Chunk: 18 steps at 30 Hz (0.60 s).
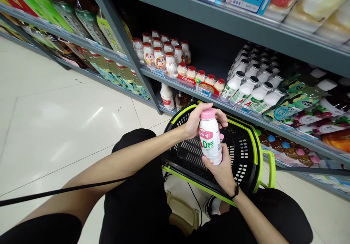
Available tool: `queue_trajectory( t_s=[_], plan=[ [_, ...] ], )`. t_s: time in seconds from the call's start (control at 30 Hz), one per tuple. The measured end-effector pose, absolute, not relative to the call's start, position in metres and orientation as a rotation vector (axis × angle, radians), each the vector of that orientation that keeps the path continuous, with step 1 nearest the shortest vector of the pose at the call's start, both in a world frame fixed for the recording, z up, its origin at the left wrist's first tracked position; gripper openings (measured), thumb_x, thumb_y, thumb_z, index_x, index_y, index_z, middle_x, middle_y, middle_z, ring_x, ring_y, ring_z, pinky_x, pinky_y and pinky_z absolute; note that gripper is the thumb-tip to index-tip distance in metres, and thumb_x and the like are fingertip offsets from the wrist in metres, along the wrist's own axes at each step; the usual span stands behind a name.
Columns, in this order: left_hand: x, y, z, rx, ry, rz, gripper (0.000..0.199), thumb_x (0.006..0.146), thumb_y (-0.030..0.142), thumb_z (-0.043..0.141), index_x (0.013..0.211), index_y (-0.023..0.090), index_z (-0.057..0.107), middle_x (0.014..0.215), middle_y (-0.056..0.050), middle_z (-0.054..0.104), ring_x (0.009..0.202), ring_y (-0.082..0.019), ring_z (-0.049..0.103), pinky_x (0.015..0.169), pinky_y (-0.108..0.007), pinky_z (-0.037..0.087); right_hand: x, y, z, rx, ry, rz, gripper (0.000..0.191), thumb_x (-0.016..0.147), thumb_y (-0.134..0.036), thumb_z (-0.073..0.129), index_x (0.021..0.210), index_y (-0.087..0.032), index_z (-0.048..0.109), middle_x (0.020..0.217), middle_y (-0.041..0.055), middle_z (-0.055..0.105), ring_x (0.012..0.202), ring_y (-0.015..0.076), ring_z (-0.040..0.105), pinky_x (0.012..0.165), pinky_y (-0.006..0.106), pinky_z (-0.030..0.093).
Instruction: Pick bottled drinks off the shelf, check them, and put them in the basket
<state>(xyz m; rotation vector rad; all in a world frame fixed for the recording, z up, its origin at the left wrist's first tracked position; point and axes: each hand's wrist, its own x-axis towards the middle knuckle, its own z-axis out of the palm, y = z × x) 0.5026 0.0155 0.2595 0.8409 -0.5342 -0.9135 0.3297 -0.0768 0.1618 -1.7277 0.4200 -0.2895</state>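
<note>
A white drink bottle [210, 138] with a pink cap and a pink and green label stands almost upright above the basket. Wrapped round its top is my left hand [193, 122], the thumb by the cap and the fingers reaching behind it. My right hand [222, 167] grips the bottle's lower part, with a black band on the wrist. Just behind the bottle a second pink cap [222, 137] shows; what it belongs to is mostly hidden. Below both hands sits a black basket [188, 151] with a lime-green rim and handle.
A grey shelf edge [175, 84] runs behind the basket. On it stand small red-capped bottles [160, 59], a red pack of little bottles [201, 77] and rows of black-capped white bottles [247, 90]. Large drink bottles [82, 14] fill the left shelves. A dark cord [65, 190] crosses my left arm.
</note>
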Motion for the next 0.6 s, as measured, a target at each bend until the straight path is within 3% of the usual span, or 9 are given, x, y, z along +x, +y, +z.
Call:
queue_trajectory(
  t_s=[0.6],
  plan=[
    [0.5038, 0.0153, 0.2587, 0.853, -0.548, -0.906, 0.060, 0.080, 0.069, 0.060, 0.081, 0.011, 0.075, 0.086, -0.014, 0.072, 0.083, -0.022, 0.066, 0.080, -0.033, 0.054, 0.3301, -0.0769, 0.1587, -1.697, 0.380, -0.290, 0.049, 0.075, -0.034, 0.088, 0.108, -0.022, 0.053, 0.089, -0.0013, 0.069, 0.072, 0.0156, 0.060, 0.069, 0.029, 0.051]
  ],
)
